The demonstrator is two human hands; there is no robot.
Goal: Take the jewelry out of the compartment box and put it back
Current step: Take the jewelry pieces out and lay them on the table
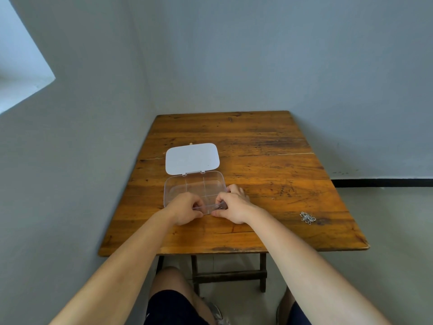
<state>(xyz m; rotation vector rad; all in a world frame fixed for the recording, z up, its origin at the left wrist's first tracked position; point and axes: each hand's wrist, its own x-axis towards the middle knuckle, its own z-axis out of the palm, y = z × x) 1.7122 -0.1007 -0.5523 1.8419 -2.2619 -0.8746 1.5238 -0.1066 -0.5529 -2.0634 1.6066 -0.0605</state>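
Clear plastic compartment box (187, 188) sits on the left half of a worn wooden desk (269, 146), lid (192, 158) flipped all the way open and lying flat behind it on the hinge. You can see the dividers inside, and the back compartments look empty as far as I can tell.

Going left to right: the left hand (186, 208) is at the front left of the box, fingers curled in with the thumb against the front edge, so it looks like it's just steadying the box. It covers the compartment under it, so no idea what's in there. Right next to it, the right hand (233, 205) is on the front right corner, fingers bent down into or over the front right compartment, thumb along the front wall. There's something small and glinty (217, 207) between the two hands in that front section, but honestly can't tell if the fingers are actually pinching it or just touching the box.

Way over toward the right edge of the desk, well apart from the box, there's a little silvery heap of chain jewelry (307, 218) lying loose on the wood.
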